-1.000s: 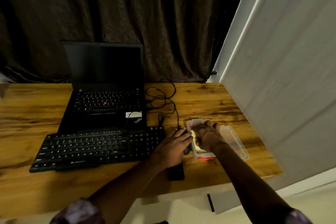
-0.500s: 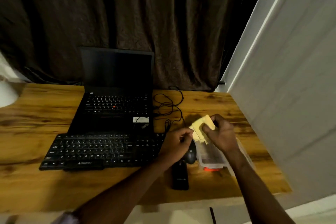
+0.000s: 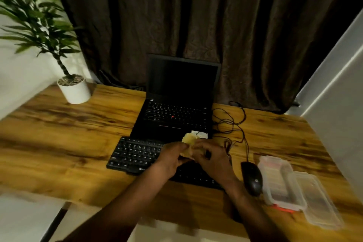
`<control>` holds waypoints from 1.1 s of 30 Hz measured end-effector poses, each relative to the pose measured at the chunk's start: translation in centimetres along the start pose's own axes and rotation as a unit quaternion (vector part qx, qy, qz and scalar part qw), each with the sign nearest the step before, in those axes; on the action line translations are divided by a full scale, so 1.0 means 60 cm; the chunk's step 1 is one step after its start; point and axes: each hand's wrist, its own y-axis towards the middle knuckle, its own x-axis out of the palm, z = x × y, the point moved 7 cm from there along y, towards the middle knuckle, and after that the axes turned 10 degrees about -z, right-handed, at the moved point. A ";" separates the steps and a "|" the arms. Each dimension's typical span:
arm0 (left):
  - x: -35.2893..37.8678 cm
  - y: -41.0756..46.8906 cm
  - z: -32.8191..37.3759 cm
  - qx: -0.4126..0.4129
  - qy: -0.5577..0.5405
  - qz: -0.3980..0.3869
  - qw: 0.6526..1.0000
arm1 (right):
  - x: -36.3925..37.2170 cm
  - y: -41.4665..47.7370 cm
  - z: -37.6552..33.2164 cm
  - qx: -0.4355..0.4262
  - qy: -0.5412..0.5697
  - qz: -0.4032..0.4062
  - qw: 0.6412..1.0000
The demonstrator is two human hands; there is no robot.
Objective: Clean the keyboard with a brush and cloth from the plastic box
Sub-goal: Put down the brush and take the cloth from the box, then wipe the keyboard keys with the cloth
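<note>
A black external keyboard (image 3: 135, 155) lies on the wooden desk (image 3: 59, 143) in front of a laptop. Above its right half, my left hand (image 3: 170, 158) and my right hand (image 3: 213, 158) both grip a crumpled yellow cloth (image 3: 189, 140) between them. The hands hide the keyboard's right part. The clear plastic box (image 3: 280, 182) stands open at the right, its lid (image 3: 318, 200) lying beside it. No brush is visible.
A black laptop (image 3: 176, 112) stands open behind the keyboard. A black mouse (image 3: 252, 178) with a tangled cable (image 3: 233, 122) lies between keyboard and box. A potted plant (image 3: 73, 90) stands at the back left. A dark curtain hangs behind; a white wall is on the right.
Both hands moved left from the plastic box with the yellow cloth, and now hold it over the keyboard. The view swung left, bringing the plant into sight.
</note>
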 end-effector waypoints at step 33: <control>-0.433 -0.056 0.106 0.230 0.720 -0.040 0.653 | 0.357 0.317 -0.016 0.200 -0.004 -0.171 0.965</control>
